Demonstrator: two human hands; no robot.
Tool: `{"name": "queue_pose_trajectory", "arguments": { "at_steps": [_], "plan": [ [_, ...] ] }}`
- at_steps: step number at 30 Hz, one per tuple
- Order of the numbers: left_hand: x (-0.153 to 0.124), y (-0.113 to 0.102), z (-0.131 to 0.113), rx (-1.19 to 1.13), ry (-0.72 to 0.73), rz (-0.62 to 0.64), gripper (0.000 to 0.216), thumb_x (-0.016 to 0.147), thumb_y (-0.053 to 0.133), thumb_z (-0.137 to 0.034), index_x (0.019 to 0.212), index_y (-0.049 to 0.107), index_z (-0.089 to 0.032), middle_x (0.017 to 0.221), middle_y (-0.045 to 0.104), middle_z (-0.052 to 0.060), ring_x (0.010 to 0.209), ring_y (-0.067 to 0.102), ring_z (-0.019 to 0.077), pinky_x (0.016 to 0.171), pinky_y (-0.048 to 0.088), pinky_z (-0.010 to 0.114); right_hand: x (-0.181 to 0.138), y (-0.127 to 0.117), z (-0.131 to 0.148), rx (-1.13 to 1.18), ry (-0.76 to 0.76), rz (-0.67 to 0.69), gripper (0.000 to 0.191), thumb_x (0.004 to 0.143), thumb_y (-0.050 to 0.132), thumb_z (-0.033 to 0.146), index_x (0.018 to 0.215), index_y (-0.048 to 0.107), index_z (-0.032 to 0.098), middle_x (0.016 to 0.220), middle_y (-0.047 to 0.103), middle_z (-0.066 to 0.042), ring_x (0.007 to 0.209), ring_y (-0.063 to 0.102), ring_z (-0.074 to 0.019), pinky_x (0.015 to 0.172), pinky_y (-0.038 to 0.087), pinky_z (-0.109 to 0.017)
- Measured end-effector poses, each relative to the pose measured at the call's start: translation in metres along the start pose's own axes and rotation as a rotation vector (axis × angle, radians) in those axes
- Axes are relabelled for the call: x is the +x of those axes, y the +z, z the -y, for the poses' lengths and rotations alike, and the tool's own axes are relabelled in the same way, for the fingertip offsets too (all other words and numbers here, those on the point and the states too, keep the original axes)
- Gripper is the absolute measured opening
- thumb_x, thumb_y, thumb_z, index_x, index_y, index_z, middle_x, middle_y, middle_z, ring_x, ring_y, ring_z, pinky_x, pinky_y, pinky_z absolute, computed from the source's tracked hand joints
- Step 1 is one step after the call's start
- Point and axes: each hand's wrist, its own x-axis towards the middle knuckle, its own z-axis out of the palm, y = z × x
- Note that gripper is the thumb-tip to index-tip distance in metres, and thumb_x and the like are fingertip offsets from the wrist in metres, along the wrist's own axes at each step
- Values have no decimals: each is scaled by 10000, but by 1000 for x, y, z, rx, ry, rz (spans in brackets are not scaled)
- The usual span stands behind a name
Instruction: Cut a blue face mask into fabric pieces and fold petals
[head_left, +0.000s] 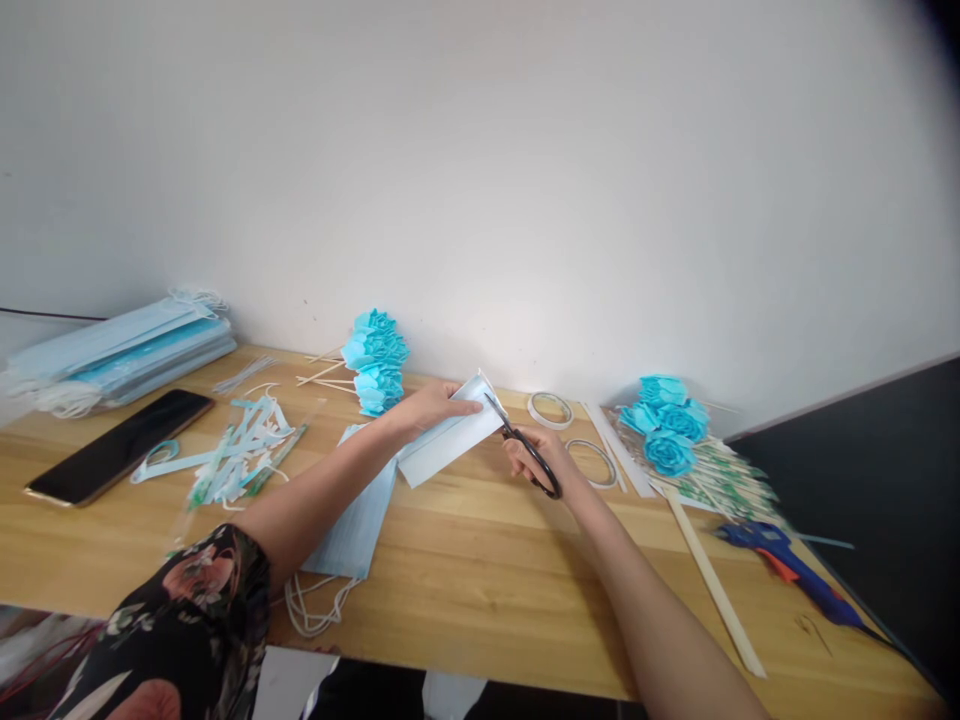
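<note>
My left hand (435, 405) grips a pale blue face mask piece (448, 443), holding it up over the wooden table (487, 580). My right hand (536, 462) is closed through the black handles of a pair of scissors (525, 447). The blades point up and left and meet the mask's upper right edge. Under my left forearm lies a stack of light blue masks (352, 525) with white ear loops hanging near the table's front edge.
A phone (120, 445) and a pile of masks (124, 350) lie at the left, with cut strips (236, 450) beside them. Blue paper flowers (375, 362) stand by the wall, more flowers (667, 425) at right. Tape rolls (550, 408), wooden sticks (712, 585) and a blue glue gun (787, 565) sit right.
</note>
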Motion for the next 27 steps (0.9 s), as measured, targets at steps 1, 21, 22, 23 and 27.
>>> {"name": "queue_pose_trajectory", "arguments": {
  "at_steps": [1, 21, 22, 23, 27],
  "plan": [
    [0, 0, 0, -3, -1, 1, 442, 658, 733, -507, 902, 709, -139, 780, 704, 58, 649, 610, 181, 569, 419, 255, 0, 0, 0, -4, -2, -2, 361, 762, 602, 465, 902, 673, 140, 492, 531, 29, 401, 486, -96, 393, 342, -194],
    [-4, 7, -4, -13, -44, -5, 409, 630, 760, -476, 853, 708, -137, 747, 701, 45, 630, 610, 174, 556, 430, 246, 1, 1, -8, -23, -132, 64, 434, 819, 525, 617, 833, 577, 186, 625, 512, 8, 495, 435, -105, 452, 315, -224],
    [-4, 7, -4, -19, -47, -2, 398, 632, 761, -469, 850, 708, -140, 746, 701, 41, 629, 609, 171, 558, 432, 246, 1, 1, -8, -22, -136, 63, 431, 820, 523, 617, 833, 577, 189, 621, 507, 9, 494, 433, -106, 452, 312, -225],
    [-5, 8, -5, -25, -51, 1, 389, 632, 762, -463, 845, 707, -142, 747, 701, 39, 630, 610, 170, 562, 435, 248, 1, 1, -7, -23, -139, 67, 429, 822, 519, 616, 830, 576, 191, 617, 500, 10, 494, 431, -107, 452, 310, -226],
    [-6, 10, -6, -51, -75, 36, 378, 620, 776, -449, 829, 703, -143, 775, 711, 47, 650, 623, 182, 576, 447, 261, 1, 2, -3, -33, -130, 79, 457, 815, 505, 632, 835, 579, 181, 611, 497, 6, 483, 425, -105, 441, 304, -226]
  ]
}}
